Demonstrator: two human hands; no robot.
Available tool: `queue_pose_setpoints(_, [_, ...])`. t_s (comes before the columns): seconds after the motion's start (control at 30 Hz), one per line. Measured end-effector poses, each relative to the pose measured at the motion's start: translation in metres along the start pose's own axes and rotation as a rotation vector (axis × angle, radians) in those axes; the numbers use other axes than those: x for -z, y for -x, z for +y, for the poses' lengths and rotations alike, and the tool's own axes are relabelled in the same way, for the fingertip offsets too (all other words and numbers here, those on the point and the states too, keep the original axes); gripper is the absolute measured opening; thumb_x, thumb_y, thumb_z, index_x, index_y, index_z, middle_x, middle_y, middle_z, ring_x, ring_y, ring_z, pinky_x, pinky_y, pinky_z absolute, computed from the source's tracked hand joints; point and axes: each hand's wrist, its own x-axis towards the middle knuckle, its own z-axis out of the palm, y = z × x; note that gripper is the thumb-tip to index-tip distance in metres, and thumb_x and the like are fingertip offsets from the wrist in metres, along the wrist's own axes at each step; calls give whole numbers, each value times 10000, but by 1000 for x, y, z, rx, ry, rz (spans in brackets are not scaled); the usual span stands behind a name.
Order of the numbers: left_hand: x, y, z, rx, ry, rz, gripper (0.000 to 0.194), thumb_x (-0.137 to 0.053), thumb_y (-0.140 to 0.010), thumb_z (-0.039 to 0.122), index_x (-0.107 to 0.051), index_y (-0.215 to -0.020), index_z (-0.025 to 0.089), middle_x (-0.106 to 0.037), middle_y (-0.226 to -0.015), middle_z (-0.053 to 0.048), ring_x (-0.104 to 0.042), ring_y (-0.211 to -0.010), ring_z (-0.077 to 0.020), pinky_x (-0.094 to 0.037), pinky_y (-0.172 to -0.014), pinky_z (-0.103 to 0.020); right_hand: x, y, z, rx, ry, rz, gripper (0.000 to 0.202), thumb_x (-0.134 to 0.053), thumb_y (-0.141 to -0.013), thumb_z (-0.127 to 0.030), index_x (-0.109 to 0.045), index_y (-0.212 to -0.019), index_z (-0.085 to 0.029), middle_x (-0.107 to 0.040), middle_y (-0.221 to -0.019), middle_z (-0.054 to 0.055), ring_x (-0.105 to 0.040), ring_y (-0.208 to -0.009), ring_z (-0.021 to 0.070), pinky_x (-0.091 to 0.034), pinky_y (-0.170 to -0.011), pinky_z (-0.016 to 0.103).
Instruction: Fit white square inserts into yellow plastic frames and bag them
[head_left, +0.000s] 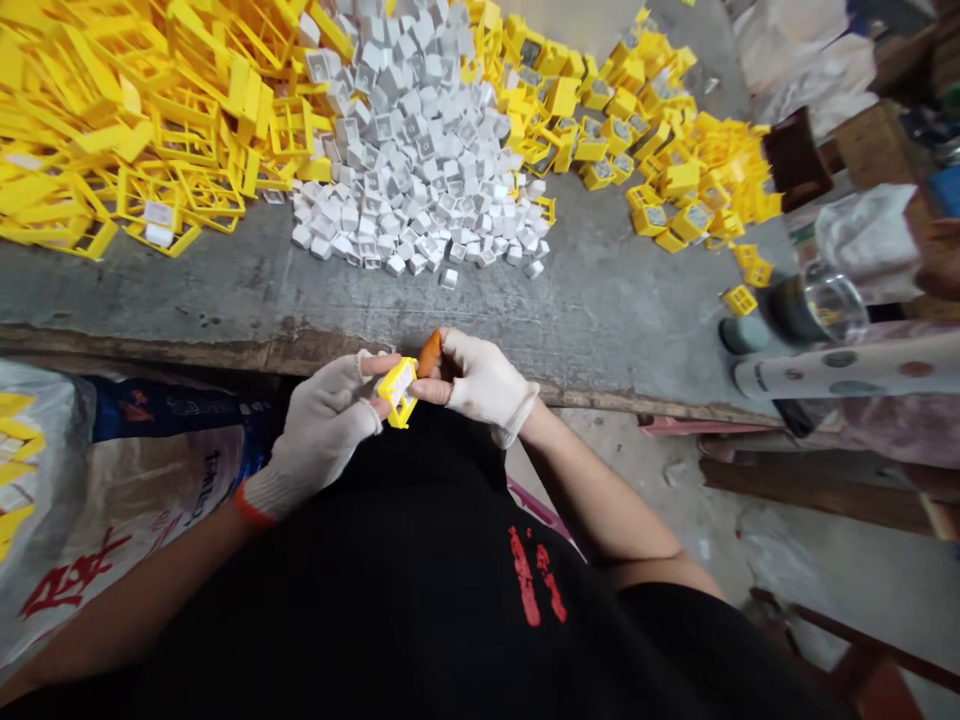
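A small yellow plastic frame (pixel 392 384) with white pieces inside is held just in front of the table's edge. My left hand (pixel 322 420), in a white glove with bare fingertips, pinches the frame from its left side. On the right side, the thumb of my right hand (pixel 480 380) presses at the frame; this hand is gloved too, with an orange cover on one finger, and its fingers are curled. Whether the right hand holds a further piece is hidden. Beyond the hands lies a pile of small white caps (pixel 420 150) on the grey table (pixel 300 300).
Yellow frames (pixel 150 120) are heaped at the back left, and yellow pieces with grey-white insides (pixel 615 130) at the back right. A glass jar (pixel 829 305) and a patterned roll (pixel 847 370) are at the right. An open sack (pixel 142 480) stands lower left.
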Motion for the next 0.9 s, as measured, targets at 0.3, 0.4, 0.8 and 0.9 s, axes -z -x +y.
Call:
queue_pose_setpoints(0.3, [-6, -5, 17, -50, 55, 0, 559, -1061, -756, 499, -765, -1145, 226, -834, -1163, -87, -821, -937, -274, -642, -725, -335, 69, -78, 10, 133, 896, 318, 281, -793, -871, -132, -809, -1126, -252, -794, -1149, 61, -752, -1068, 282, -640, -1031, 496])
queue_pose_setpoints(0.4, [-3, -5, 17, -54, 85, 14, 590, -1078, -754, 523, -760, -1150, 223, -838, -1166, -87, -816, -910, -256, -643, -719, -324, 56, -67, 13, 235, 627, 316, 147, -782, -928, -230, -761, -1071, -253, -792, -1066, 44, -763, -1005, 255, -663, -995, 469])
queue_pose_setpoints(0.8, [-25, -11, 17, -106, 107, -65, 479, -1092, -756, 420, -791, -1094, 264, -833, -1162, -50, -828, -1053, -274, -630, -716, -294, 4, 9, 8, 347, -91, 416, 454, -984, -854, -645, -786, -1074, -302, -848, -1039, 19, -813, -961, 252, -694, -950, 455])
queue_pose_setpoints(0.9, [-31, -13, 11, -212, 71, -52, 409, -1067, -759, 347, -807, -1063, 260, -844, -1099, -42, -799, -984, -241, -651, -732, -296, -5, 20, 5, 435, -4, 447, 287, -958, -930, -510, -834, -1091, -307, -870, -1073, 25, -805, -977, 254, -670, -949, 457])
